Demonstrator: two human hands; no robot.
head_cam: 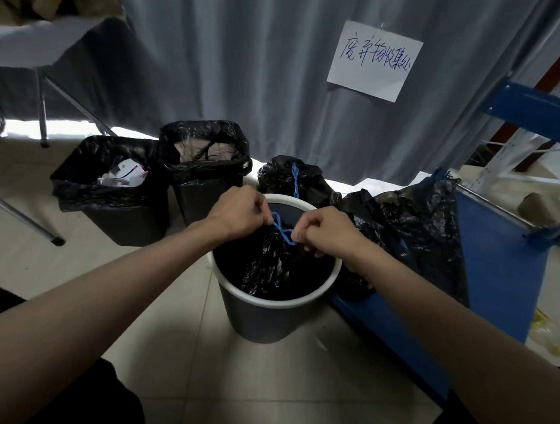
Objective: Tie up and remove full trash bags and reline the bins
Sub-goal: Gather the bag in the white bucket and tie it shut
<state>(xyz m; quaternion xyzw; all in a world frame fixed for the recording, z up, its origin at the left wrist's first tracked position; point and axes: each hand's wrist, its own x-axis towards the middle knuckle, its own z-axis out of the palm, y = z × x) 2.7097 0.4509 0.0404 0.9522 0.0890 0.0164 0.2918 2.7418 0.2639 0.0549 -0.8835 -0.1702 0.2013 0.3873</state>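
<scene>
Both hands are over the round bin [273,296] at frame centre, and the black bag [269,263] inside it is gathered up into a neck. The left hand [236,214] has its fingers [261,210] curled tight, pinching one end of the blue drawstring [282,230]. The right hand [328,231] mirrors it, fingers [303,239] pinched on the other end. The string crosses between the two hands, just above the bag's neck. The bag sits wholly inside the white rim, with dark open space around it at 12 and at 3 o'clock within the bin.

At 10 o'clock stand two square black bins, both lined: the near bin [113,188] holds paper scraps, and the far bin [206,164] touches its right side. At 12 o'clock, just behind the round bin's rim, sits a tied bag [290,179] with a blue knot upright on top. At 2 o'clock a loose black bag [415,226] slumps against the blue rack [499,251], crowding the round bin's right edge.

The open floor [198,354] lies at 6 to 8 o'clock, pale tile between the forearms. A desk [36,43] leg slants down at 9 o'clock. A curtain [233,45] closes the back, with a handwritten sign [375,60] pinned at 1 o'clock.
</scene>
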